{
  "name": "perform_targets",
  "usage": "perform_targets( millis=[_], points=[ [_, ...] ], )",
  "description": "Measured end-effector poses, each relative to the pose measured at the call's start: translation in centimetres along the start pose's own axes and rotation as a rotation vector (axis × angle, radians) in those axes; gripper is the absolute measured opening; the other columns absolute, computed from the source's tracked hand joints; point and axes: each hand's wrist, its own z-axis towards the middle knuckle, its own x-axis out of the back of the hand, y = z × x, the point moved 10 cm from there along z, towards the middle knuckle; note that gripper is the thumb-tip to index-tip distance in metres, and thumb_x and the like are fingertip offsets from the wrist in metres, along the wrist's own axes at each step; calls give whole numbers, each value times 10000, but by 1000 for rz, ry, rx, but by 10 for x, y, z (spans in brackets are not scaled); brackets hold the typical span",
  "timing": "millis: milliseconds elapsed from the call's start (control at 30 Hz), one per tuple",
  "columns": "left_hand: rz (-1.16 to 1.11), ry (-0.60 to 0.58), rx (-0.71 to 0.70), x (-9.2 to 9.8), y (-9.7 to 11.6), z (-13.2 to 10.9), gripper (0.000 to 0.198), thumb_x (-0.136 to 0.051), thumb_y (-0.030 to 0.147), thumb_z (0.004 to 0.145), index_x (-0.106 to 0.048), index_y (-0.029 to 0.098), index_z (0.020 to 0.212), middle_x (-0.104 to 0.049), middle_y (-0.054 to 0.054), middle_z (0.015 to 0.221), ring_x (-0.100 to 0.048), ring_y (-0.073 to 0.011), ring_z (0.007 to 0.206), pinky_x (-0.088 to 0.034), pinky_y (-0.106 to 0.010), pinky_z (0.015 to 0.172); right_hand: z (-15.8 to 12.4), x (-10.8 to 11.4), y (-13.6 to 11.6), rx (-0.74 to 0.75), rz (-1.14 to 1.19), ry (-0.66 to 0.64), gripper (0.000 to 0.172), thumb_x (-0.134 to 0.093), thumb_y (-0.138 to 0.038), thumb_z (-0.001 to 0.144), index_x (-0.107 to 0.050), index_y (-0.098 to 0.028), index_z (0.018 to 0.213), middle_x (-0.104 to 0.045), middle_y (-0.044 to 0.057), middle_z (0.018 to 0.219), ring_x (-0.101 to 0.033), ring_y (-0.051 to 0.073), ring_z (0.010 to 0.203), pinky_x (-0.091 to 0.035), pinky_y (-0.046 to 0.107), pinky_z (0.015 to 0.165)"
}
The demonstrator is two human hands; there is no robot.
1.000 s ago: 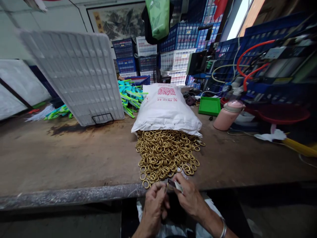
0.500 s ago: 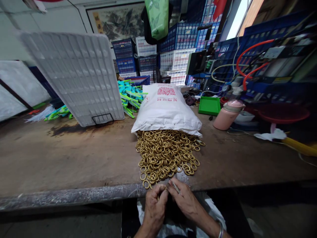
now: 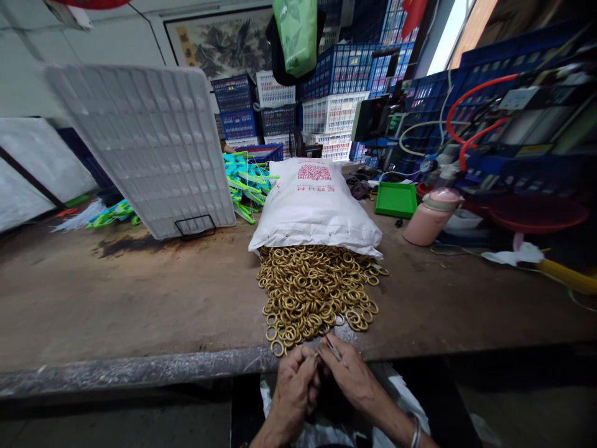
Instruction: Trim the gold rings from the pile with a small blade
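Note:
A heap of gold-coloured rings (image 3: 314,289) spills from the open mouth of a white sack (image 3: 316,205) lying on the brown workbench (image 3: 140,298). Just below the bench's front edge my two hands meet. My left hand (image 3: 293,392) is curled closed, pinching something small I cannot make out. My right hand (image 3: 352,379) is closed round a small thin metal piece (image 3: 333,348) that sticks up from its fingers. The fingertips of both hands touch, right under the nearest rings. A white plastic bag (image 3: 401,398) lies under my hands.
A white moulded tray (image 3: 144,143) leans upright at the back left, with blue-green plastic parts (image 3: 245,180) behind it. A green tray (image 3: 395,199) and a pink flask (image 3: 431,218) stand at the right. Stacked crates (image 3: 336,93) and machinery with red hoses (image 3: 471,118) fill the back.
My hands have drawn together and slightly lower; the thin piece in my right hand has turned from lying flat to pointing up.

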Motion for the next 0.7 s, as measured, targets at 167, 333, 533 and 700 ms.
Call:
perform_targets(
  millis=[167, 333, 533, 700],
  points=[
    [-16, 32, -16, 5, -2, 1, 408, -543, 562, 698, -439, 175, 619, -323, 111, 379, -221, -14, 280, -165, -147, 299, 0, 8, 0, 33, -77, 42, 285, -292, -350, 842, -430, -199, 643, -488, -26, 574, -457, 117, 552, -360, 224, 547],
    [-23, 100, 1, 7, 4, 1, 458, -586, 610, 615, -430, 179, 617, -371, 104, 406, -214, -8, 281, -130, -160, 299, -7, 0, -2, 129, -295, -11, 172, -323, -143, 761, -481, -209, 744, -561, -6, 652, -517, 129, 609, -354, 221, 580],
    [-11, 119, -46, 7, 14, -1, 466, -616, 603, 579, -438, 173, 610, -431, 76, 477, -273, -13, 330, -159, -170, 335, -12, -15, -3, 162, -516, -90, 277, -330, -49, 637, -492, -202, 802, -595, 4, 673, -557, 148, 634, -331, 228, 585],
    [-29, 124, -66, 10, 11, -2, 440, -620, 574, 596, -439, 173, 599, -439, 69, 482, -282, -21, 351, -178, -173, 355, -10, -17, 4, 157, -567, -79, 314, -347, -32, 624, -490, -207, 841, -607, -2, 684, -559, 146, 637, -319, 222, 581]
  ],
)
